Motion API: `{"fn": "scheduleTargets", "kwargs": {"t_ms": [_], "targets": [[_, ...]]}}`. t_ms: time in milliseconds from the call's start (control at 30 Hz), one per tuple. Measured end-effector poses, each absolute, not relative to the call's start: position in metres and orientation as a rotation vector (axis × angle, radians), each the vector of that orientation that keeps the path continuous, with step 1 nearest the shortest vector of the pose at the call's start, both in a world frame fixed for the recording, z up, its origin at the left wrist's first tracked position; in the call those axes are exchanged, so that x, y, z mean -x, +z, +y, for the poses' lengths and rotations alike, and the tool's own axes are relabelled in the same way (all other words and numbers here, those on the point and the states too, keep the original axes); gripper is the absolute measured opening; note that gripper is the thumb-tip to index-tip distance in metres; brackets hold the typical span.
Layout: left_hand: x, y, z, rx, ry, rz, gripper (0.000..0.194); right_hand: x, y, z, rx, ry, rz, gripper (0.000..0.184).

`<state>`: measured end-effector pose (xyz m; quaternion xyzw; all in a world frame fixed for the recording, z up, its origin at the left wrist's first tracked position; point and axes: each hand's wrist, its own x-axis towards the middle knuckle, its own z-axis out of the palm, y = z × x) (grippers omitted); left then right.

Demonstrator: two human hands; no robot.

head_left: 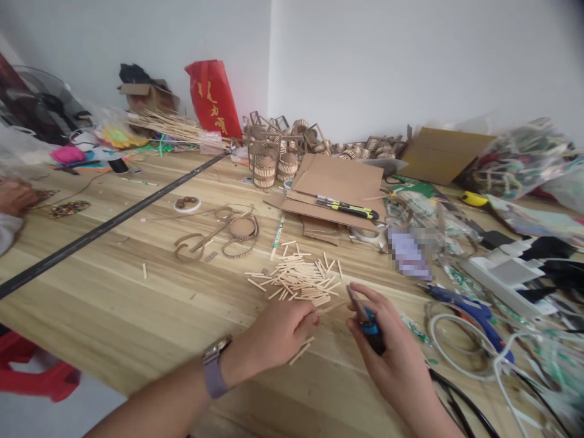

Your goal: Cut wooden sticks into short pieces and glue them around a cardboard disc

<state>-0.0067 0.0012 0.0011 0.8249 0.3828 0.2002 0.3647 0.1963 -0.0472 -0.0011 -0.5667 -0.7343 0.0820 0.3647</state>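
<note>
L hand (283, 331) bare, ungloved. Just behind it, at the wrist, a watch (214, 366): strap (215, 378) greyish purple, fairly wide, flat, plain-looking, wraps snugly; case (218, 345) smallish, dark w/ silvery metallic edge, seen approx. side-on, so face details can't be made out. Farther back from the hand, past the watch, L forearm (155, 395) bare to edge of view. R hand (387, 356) also bare; wrist & visible pt of R forearm (422, 410) behind it, ditto.

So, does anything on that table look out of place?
One short stick lies alone, well to the left of the jumbled pile of similar sticks in the picture, so it looks as if it strayed.
</note>
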Motion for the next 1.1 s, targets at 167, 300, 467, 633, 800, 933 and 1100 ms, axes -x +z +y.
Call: {"fn": "scheduleTargets", "kwargs": {"t_ms": [167,300,467,633,800,933,1100], "targets": [[0.000,-0.003,-0.006,-2.402,0.540,0.914,0.023,-0.182,-0.011,-0.051,1.494,0.163,-2.027,0.012],[-0.005,-0.001,-0.011,-2.548,0.502,0.993,0.022,-0.179,-0.018,-0.051,1.606,0.040,-2.051,0.011],[-0.007,0.000,-0.018,-2.648,0.343,1.163,0.021,-0.175,-0.022,-0.049,1.730,0.049,-2.080,0.008],[-0.009,-0.001,-0.020,-2.621,0.313,1.225,0.024,-0.170,-0.021,-0.047,1.790,0.039,-2.086,0.011],[-0.011,0.004,-0.021,-2.613,0.220,1.262,0.026,-0.168,-0.020,-0.047,1.822,0.097,-2.098,0.014],[-0.013,0.006,-0.023,-2.613,0.168,1.280,0.027,-0.167,-0.020,-0.047,1.841,0.113,-2.097,0.014],[-0.019,0.004,-0.026,-2.578,0.131,1.345,0.029,-0.162,-0.018,-0.045,1.861,0.093,-2.081,0.015]]}}
